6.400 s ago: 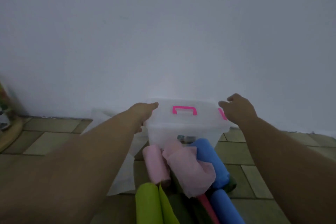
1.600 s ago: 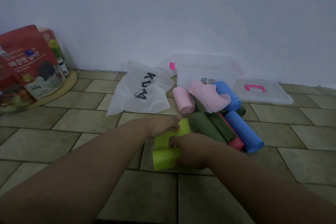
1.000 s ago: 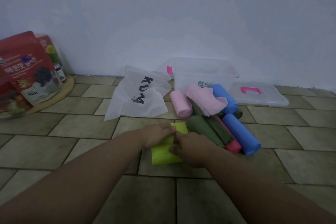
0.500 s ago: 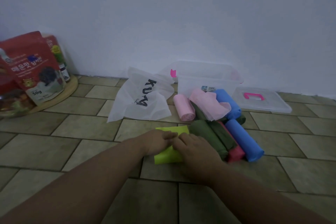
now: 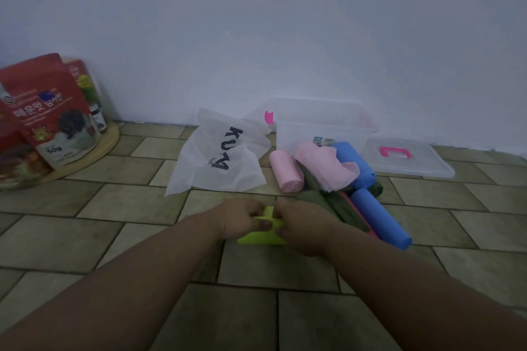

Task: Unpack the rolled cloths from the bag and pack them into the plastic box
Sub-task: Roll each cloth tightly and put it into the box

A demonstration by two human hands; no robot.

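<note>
Far on the left, shiny red snack bags (image 5: pixel 42 111) stand on a round wooden tray (image 5: pixel 109 138) by the pale wall (image 5: pixel 256 23). The floor (image 5: pixel 128 202) is made of greenish tiles with dark lines between them.

More to the right, a thin white bag (image 5: pixel 219 157) with black letters lies flat and crumpled on the floor, just left of the box.

Nearer, in the middle, the left hand (image 5: pixel 242 218) has its fingers curled and pinches the left side of a bright green cloth (image 5: pixel 261 238). The cloth is soft, partly rolled and lies on the floor. The right hand (image 5: pixel 302 225) is close beside the left one, and its fingers are curled on the right side of the same cloth.

Past the hands lies a pile of rolled cloths, all out of the bag and on the floor. A pink roll (image 5: pixel 285 171) is on the left. A loose pink cloth (image 5: pixel 325 168) is draped on top. Dark green rolls (image 5: pixel 319 199) touch the right hand. A thin red roll (image 5: pixel 359 216) lies between the green ones and a long blue roll (image 5: pixel 379 219). Another blue roll (image 5: pixel 356 162) lies farther back.

Behind the pile, against the wall, the clear plastic box (image 5: pixel 319 128) stands open, with a pink clip on its left end. I cannot tell if there is a cloth in it. Its flat clear lid (image 5: pixel 407 159) with a pink handle lies on the floor to the right.
</note>
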